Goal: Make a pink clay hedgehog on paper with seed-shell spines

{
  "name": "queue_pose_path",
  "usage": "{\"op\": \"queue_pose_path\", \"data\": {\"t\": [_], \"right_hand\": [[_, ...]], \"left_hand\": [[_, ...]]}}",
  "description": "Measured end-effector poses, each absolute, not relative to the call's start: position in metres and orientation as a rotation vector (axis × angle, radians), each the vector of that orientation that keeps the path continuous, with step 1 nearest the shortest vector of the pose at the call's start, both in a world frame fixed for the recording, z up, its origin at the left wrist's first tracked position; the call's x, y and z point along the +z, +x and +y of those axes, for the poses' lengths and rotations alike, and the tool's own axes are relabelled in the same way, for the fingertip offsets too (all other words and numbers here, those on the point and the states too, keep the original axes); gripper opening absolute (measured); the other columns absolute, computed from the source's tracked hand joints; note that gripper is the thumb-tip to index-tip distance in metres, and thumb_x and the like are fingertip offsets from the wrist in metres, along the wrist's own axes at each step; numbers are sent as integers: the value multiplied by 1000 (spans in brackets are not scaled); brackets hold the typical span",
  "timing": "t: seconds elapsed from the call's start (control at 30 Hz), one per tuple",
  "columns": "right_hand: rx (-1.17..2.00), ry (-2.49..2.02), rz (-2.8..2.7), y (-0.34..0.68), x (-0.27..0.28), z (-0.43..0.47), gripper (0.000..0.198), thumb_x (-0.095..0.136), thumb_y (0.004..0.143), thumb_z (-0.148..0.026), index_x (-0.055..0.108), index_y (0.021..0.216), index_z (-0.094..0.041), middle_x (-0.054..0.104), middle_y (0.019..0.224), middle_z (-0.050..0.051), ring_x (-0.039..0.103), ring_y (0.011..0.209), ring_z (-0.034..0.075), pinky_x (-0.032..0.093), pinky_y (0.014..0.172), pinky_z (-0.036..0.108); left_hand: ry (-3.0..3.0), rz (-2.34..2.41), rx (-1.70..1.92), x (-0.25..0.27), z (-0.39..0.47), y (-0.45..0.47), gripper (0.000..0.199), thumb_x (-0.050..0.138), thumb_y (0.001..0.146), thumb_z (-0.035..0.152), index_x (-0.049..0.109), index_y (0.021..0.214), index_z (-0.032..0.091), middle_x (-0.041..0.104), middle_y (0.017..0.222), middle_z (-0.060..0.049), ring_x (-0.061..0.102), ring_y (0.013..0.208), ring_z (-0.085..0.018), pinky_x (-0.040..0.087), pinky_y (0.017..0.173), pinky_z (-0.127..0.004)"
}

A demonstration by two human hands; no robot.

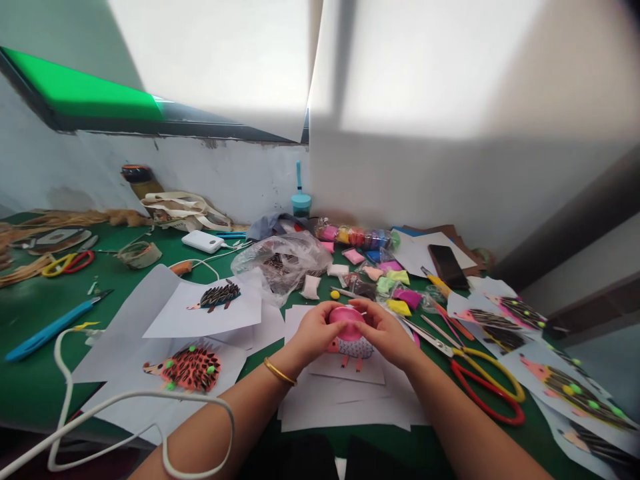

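Observation:
Between my two hands is a flattened round piece of pink modelling clay [347, 323]. The fingers and thumb of my left hand [316, 331] are closed on its left edge, and those of my right hand [384, 331] grip its right edge. Just below the clay lies a paper with a hedgehog picture [356, 351], its top part hidden by the clay and hands. More white sheets [345, 407] are stacked under that paper. A small yellow clay ball [335, 295] sits just beyond my left fingers.
Large scissors [487, 383] with red and yellow handles lie right of my right arm. Hedgehog pictures, one on a white sheet [165, 327], flank both sides. Clay packets [407, 298], a plastic bag [280, 263] and a phone [449, 265] lie behind. A white cable [145, 400] loops at left.

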State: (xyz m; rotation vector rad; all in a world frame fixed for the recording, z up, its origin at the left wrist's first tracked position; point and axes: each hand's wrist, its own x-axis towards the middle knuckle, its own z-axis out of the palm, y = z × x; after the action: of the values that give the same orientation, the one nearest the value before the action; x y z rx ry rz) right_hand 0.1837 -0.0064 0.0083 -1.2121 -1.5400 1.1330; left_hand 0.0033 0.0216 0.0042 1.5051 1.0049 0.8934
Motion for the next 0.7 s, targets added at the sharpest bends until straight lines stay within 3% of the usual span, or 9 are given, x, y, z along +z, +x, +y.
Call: {"op": "queue_pose_path", "data": {"t": [0.17,0.33,0.53,0.7], "right_hand": [[1219,-1146,-1449,183,-1,-6,34,61,80,-34,59,113,-22,66,107,5,62,96,20,50,84,36],[1248,-1060,-1441,179,-2,-9,33,62,81,-35,60,111,-22,65,108,5,61,100,20,48,89,36],[1213,-1119,-1482,181,2,-13,32,56,85,-37,60,113,-22,64,110,6,61,95,19,51,78,32],[1158,-1116,-1552,180,4,-14,30,55,86,-37,60,112,-22,64,111,6,60,99,20,49,85,33]], "left_hand": [[1380,980,1001,2,27,8,39,67,71,24,59,107,14,66,103,-10,61,93,-21,48,81,-31],[1263,958,1004,-1,25,6,37,71,69,25,60,102,13,66,96,-8,61,87,-18,48,75,-27],[1006,827,984,-4,24,0,41,77,65,29,60,99,14,65,90,-4,60,75,-13,46,65,-22],[927,811,947,-6,22,0,35,79,63,31,60,88,14,62,79,0,57,64,-10,44,58,-20]]}}
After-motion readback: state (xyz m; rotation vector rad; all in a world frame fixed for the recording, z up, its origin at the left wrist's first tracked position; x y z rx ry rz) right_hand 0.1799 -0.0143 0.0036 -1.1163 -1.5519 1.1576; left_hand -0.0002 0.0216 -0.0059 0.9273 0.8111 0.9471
